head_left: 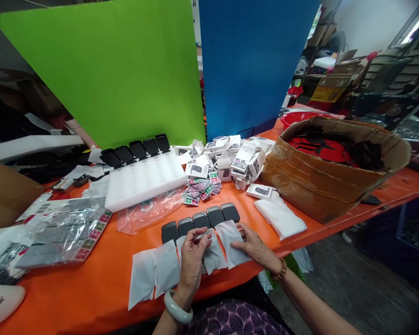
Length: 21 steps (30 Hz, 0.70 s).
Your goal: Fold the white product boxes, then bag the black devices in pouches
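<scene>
My right hand [257, 249] grips a thin white pouch [230, 239] at its right side, thumb on top. The pouch's upper end meets the rightmost of several flat black devices [229, 211] lying in a row. My left hand [192, 260] hovers left of it, fingers loosely curled and apart, near another white pouch [214, 256]. I see nothing held in it, though its palm side is partly hidden. Two more white pouches [165, 267] lie flat to the left, and one is partly covered by my left hand.
A white foam tray [146, 179] holds upright black pieces [138, 150] along its back. Small white boxes [244, 158] and printed cards [200, 190] are heaped centrally. A stack of white pouches [281, 217] lies beside a large cardboard box [307, 181] at right. Green [108, 70] and blue [247, 65] panels stand behind.
</scene>
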Motion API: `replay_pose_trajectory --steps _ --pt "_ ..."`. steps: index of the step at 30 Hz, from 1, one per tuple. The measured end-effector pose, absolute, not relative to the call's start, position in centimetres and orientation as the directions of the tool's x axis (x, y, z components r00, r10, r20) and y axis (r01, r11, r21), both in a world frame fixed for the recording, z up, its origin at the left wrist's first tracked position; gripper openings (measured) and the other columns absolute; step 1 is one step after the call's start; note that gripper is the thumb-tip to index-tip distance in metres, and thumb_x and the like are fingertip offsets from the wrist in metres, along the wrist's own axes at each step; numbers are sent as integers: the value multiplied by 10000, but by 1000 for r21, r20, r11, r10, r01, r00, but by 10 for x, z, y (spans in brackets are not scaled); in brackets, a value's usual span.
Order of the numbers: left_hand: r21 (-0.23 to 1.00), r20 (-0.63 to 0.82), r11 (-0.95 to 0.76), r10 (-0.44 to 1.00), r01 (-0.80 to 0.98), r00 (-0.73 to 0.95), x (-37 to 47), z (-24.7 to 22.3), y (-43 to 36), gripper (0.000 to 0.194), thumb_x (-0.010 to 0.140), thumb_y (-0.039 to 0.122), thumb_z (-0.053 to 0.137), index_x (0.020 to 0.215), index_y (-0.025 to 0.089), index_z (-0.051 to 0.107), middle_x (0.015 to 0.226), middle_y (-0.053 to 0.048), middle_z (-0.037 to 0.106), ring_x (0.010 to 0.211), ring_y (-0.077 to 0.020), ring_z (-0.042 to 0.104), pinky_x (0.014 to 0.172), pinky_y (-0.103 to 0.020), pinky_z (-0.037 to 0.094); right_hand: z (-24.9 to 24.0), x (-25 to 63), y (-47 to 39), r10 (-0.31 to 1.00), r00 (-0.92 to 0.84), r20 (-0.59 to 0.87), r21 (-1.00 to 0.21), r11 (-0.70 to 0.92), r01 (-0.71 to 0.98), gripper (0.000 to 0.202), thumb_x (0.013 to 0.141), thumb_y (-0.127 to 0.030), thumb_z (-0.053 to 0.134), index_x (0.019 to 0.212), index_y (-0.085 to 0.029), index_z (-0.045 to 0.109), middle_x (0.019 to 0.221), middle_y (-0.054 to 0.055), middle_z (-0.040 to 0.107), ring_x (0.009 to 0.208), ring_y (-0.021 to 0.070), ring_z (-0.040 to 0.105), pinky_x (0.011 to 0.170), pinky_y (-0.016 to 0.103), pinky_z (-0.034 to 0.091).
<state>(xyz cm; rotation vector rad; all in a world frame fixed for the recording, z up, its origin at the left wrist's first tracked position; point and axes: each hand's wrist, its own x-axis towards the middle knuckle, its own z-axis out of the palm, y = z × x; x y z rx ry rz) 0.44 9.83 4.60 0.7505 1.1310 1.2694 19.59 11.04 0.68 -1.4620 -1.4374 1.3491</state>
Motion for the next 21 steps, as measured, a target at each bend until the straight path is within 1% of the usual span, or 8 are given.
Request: replay_pose_trajectory --steps 3,5,7,10,13,15,17,21 --pt "937 -231 193 967 -290 -102 -1 43 96 288 690 370 751 848 170 619 1008 -63 668 870 -189 661 833 -341 507 1 186 111 988 -92 -120 -884 -65 463 332 720 -208 608 1038 -207 515 827 7 593 757 195 561 699 312 455" --pt "944 -240 206 965 -258 -107 -2 41 94 287 699 389 740 840 167 625 1002 -71 679 865 -190 659 824 -337 511 -2 180 108 998 -60 -18 -829 19 558 328 739 -196 596 1056 -197 515 931 57 609 872 232 579 788 358 462" --pt "946 -250 220 963 -237 -102 -2 41 93 295 696 402 738 835 166 629 1020 -81 685 858 -190 660 810 -328 515 -2 180 105 995 -36 89 -775 92 625 323 772 -212 581 1087 -187 513 1032 105 593 945 257 574 834 392 460" --pt "945 -259 232 961 -231 -96 -2 42 92 315 671 411 753 824 166 630 1039 -87 683 830 -190 665 788 -320 526 5 196 105 972 62 228 -709 122 694 265 847 -256 516 1101 -183 514 1024 117 580 854 237 578 810 396 470" --pt "946 -267 240 958 -217 -103 0 46 91 324 657 424 761 807 164 640 1008 -77 682 820 -193 664 776 -316 535 17 237 111 927 190 324 -668 82 739 157 907 -263 422 967 -198 551 934 93 588 812 216 567 764 352 467" --pt "948 -272 248 957 -201 -100 2 48 90 327 660 436 759 806 165 648 990 -69 680 816 -197 663 777 -319 537 22 270 116 896 266 355 -616 10 788 190 912 -256 400 879 -191 576 894 97 589 819 222 561 749 342 452" --pt "949 -277 259 957 -179 -83 5 50 89 335 665 454 754 810 169 655 977 -64 680 812 -201 662 780 -322 536 22 300 122 891 303 337 -533 -85 842 218 899 -253 415 852 -170 611 881 107 589 809 225 559 751 342 440" --pt "948 -292 282 955 -146 -51 9 52 86 376 647 499 755 815 175 665 942 -60 689 795 -204 660 760 -309 535 14 329 137 935 266 233 -407 -154 900 199 848 -217 479 836 -154 667 849 92 594 797 212 559 745 310 418"
